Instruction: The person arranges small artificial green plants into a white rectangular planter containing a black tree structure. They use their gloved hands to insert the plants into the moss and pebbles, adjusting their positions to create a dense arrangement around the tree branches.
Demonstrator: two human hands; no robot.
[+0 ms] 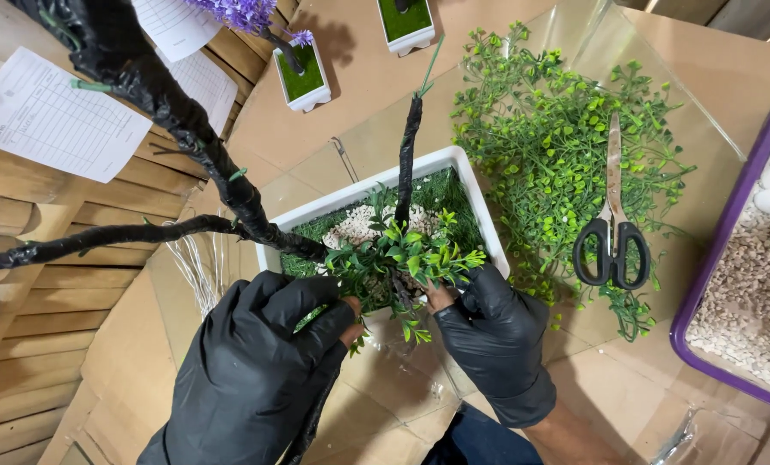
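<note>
Head view, looking down on a cardboard-covered bench (376, 77); both hands in black gloves with the fingertips cut away.

Left hand (264, 344) at 7 o'clock of the white rectangular planter (454, 164); fingers curled closed around the base of a green leafy sprig (402, 254), bare thumb tip pressing at the stem. Right hand (493, 331) at 5 o'clock of the planter; fingers closed, bare tips pinching the same sprig from the other side — the two grips oppose each other, which looks like a way to keep the sprig steady against the trunk.

Sprig sits at the near rim of the planter, at the foot of the black wrapped trunk (187, 129); small oval leaves, bright green at the tips, darker beneath; plastic look. Trunk runs off toward 10 o'clock, with one branch (75, 241) forking toward 9 o'clock; a thinner black stem (408, 155) stands upright toward 12 o'clock. Planter bed: green turf with a patch of white pebbles (363, 224) round the stem.

At 3 o'clock — a heap of loose green sprigs (540, 155) with black-handled scissors (613, 232) lying on top, within reach of the right hand; further out, a purple tray (721, 250) of pebbles. At 12 o'clock, two small white pots (303, 77) with turf. At 10 o'clock, printed sheets (49, 116) on wooden slats.
</note>
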